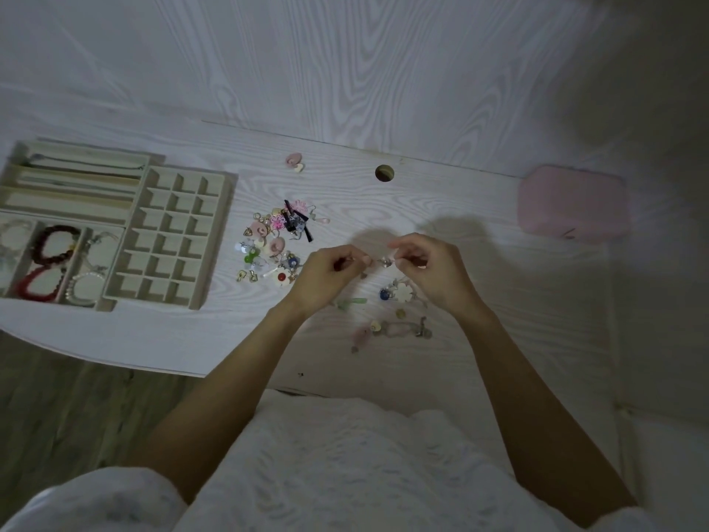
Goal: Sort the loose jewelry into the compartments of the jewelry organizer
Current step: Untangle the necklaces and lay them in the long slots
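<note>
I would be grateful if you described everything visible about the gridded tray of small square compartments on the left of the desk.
The gridded tray is a pale beige, fabric-looking rectangle divided into three columns of small square cells. Every visible cell appears empty. It lies flat on the white wood-grain desk, its left side close against the bracelet tray and the long-slot tray. The earring pile lies apart to its right. Neither hand touches it.
</note>
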{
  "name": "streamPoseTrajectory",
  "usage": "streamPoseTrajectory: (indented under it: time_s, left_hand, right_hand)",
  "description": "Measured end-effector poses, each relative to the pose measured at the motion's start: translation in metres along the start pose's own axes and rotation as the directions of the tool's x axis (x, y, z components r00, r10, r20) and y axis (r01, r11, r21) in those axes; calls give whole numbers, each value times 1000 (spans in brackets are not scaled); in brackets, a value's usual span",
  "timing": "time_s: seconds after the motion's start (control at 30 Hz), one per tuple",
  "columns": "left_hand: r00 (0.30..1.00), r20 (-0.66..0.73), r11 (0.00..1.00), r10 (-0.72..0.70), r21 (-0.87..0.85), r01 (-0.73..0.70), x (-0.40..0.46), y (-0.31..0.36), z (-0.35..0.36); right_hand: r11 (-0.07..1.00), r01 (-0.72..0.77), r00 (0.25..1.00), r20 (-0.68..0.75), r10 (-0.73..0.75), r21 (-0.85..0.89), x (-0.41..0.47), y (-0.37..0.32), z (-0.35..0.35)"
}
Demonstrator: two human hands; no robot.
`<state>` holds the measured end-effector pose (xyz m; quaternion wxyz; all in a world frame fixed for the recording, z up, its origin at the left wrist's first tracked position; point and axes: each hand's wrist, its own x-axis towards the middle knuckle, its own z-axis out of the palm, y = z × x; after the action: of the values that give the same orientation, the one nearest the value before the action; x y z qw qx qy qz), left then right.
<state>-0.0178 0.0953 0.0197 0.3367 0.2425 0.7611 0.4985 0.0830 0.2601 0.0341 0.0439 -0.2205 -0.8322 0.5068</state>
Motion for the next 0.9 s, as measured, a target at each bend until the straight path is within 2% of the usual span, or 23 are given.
streamPoseTrajectory:
  time_s: [0.23,0.43,0.57,0.63,0.73,0.83,0.9]
  left_hand:
    - [999,-47,999,15,41,-13,3,0,-2]
    - [996,-64,996,57,69,-52,4,2,2]
    - [994,-1,980,107,171,-105,3,1,2]
    - [991,-11,980,135,146,-132,3,2,0]
    - [992,-48,993,119,-3,-119,2,4,-7]
    - [993,-81,992,86,-88,-93,-1,7,-15]
    - [992,-109,991,55,-112,-68,-3,9,-21]
  right_hand:
    - [992,-106,985,145,95,70,1,-4,2]
    - [973,-68,995,86,50,220,0,-6,4]
    - [974,-57,998,14,55,218,3,-5,4]
    - [972,-77,994,-54,91,220,4,-3,4]
    - [986,-84,984,-142,104,141,8,5,3]
    - [993,-100,985,-148,90,-57,13,18,7]
    - [987,-117,983,-152,100,-107,17,26,11]
